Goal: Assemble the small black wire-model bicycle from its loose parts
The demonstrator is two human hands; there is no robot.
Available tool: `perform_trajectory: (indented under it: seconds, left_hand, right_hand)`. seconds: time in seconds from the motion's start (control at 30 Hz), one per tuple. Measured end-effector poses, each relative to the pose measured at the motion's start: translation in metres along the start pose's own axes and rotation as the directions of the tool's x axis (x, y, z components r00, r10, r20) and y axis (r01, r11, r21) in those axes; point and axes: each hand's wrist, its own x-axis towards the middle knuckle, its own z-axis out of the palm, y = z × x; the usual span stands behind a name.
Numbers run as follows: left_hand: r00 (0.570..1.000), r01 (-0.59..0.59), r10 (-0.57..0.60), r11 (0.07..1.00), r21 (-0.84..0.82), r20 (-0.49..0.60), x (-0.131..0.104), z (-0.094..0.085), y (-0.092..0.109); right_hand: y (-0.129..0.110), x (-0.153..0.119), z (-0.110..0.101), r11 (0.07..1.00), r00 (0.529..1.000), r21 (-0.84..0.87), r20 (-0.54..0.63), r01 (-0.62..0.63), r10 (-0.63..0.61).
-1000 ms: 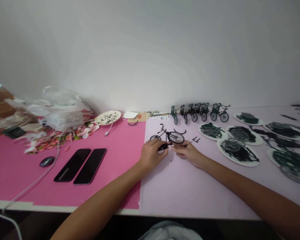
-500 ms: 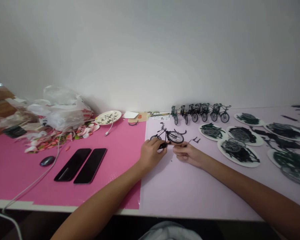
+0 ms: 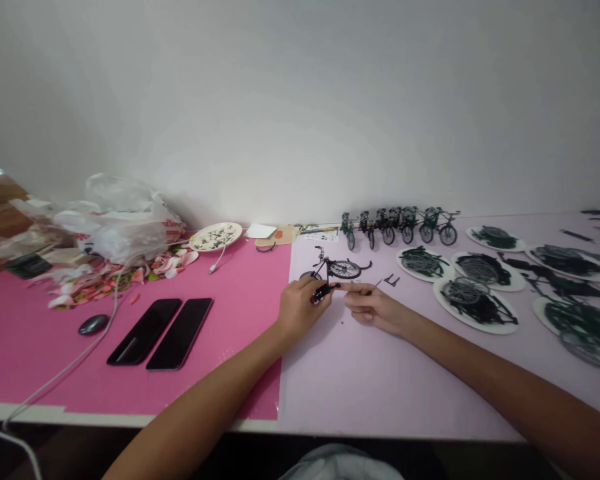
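Note:
My left hand (image 3: 304, 305) is closed around the rear part of a black toy bicycle (image 3: 329, 272). The bicycle's spoked front wheel (image 3: 345, 269) and handlebar show beyond the fingers, and its rear part is partly covered by them. My right hand (image 3: 373, 307) has its index finger stretched out to the crank area of the bicycle. Its other fingers are curled on a thin dark tool (image 3: 378, 284) with a metal-looking tip, whose kind I cannot make out. Just beyond lies a small black forked part (image 3: 392, 281) on the table. A tiny dark bit (image 3: 343, 323) lies below the hands.
Several toy bicycles (image 3: 390, 227) stand along the wall. White plates (image 3: 443, 313) of wheels and frames lie on the right. At left are two phones (image 3: 180, 333), a mouse (image 3: 93, 324), a cable, a plate of small parts (image 3: 239, 231) and plastic bags (image 3: 125, 227).
The bicycle has tilted and its front wheel has shifted slightly left. My right index finger has stretched out to the crank area.

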Motion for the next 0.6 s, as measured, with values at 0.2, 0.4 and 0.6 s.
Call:
perform_trajectory:
  seconds: [0.2,0.4,0.6]
  left_hand:
    - [0.996,0.092,-0.091,0.989,-0.118,0.014,0.003,-0.004,0.001]
    - [0.986,0.165,-0.166,0.972,-0.165,0.008,0.008,-0.008,-0.002]
    - [0.967,0.248,-0.254,0.935,-0.252,0.007,0.009,-0.007,-0.008]
  right_hand:
    - [-0.003,-0.001,0.001,1.000,0.999,-0.017,-0.027,0.018,-0.018]
    - [-0.026,0.002,-0.018,0.968,0.938,-0.163,-0.260,0.191,-0.229]
    - [-0.042,0.006,-0.048,0.716,0.744,-0.671,-0.374,0.196,-0.554]
